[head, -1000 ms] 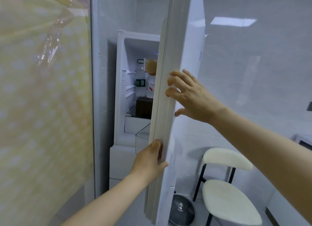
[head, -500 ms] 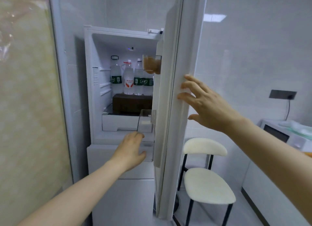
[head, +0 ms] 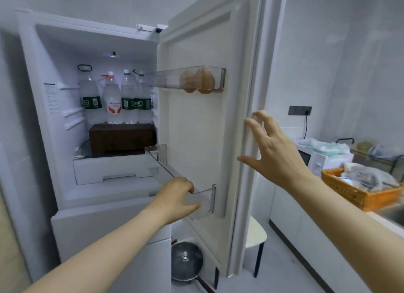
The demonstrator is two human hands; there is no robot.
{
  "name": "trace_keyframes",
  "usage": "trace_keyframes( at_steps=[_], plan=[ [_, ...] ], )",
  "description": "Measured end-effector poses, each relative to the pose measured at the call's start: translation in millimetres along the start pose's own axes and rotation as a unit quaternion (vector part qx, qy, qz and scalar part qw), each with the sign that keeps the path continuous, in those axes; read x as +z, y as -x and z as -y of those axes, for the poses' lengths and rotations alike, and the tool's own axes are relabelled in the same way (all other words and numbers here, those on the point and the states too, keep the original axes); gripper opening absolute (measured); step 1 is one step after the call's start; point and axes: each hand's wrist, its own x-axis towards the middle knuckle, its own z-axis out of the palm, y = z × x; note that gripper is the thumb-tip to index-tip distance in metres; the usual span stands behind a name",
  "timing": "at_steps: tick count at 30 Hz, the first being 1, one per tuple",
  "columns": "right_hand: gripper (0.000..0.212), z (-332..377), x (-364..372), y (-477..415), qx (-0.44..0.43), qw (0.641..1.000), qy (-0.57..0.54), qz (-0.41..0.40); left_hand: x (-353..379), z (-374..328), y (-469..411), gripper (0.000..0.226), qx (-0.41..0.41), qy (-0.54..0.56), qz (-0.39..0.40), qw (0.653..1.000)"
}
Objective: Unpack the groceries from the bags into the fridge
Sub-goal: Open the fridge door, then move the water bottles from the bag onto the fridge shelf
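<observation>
The white fridge [head: 39, 122] stands open, its door [head: 196, 122] swung wide to the right. My left hand [head: 175, 198] grips the rim of the clear lower door bin [head: 205, 201], fingers curled over its edge. My right hand [head: 273, 152] is spread open, fingertips at the door's outer edge. Inside stand several water bottles [head: 113, 100] on a dark brown box [head: 120, 137]. Two round brown items [head: 196, 80] sit in the clear upper door bin [head: 161, 78]. An orange basket [head: 349, 194] with a grey bag [head: 369, 179] sits on the counter at right.
A white drawer [head: 111, 168] lies under the box. A microwave [head: 321, 161] with plastic bags [head: 323, 147] on top stands on the right counter. A white chair [head: 255, 236] is behind the door, and a lidded pan [head: 185, 262] lies on the floor below it.
The door has swung much further open. My left hand moved from the door's edge to the lower door bin and took hold of its rim. My right hand stayed spread at the door's edge.
</observation>
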Motion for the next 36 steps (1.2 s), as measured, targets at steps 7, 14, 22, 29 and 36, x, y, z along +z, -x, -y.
trace_keyframes(
  at_steps=[7, 14, 22, 29, 36],
  plan=[
    [0.112, -10.7, 36.8, 14.6, 0.126, 0.990, -0.044, 0.046, 28.8, -7.9, -30.3, 0.055, 0.099, 0.005, 0.014, 0.995],
    [0.112, -47.4, 66.5, 14.9, 0.177, 0.980, -0.074, 0.045, 56.8, -30.0, -62.0, 0.033, 0.140, -0.002, -0.027, 0.990],
    [0.113, -89.7, 97.9, 14.3, 0.198, 0.975, -0.090, 0.039, 85.2, -56.0, -95.6, 0.025, 0.128, -0.009, -0.062, 0.990],
    [0.113, -108.5, 113.5, 14.6, 0.188, 0.978, -0.084, 0.024, 95.5, -64.5, -103.8, 0.024, 0.114, 0.001, -0.072, 0.991],
    [0.110, -105.7, 117.5, 19.7, 0.177, 0.981, -0.080, 0.016, 90.5, -63.4, -96.4, 0.025, 0.099, 0.006, -0.059, 0.993]
  ],
)
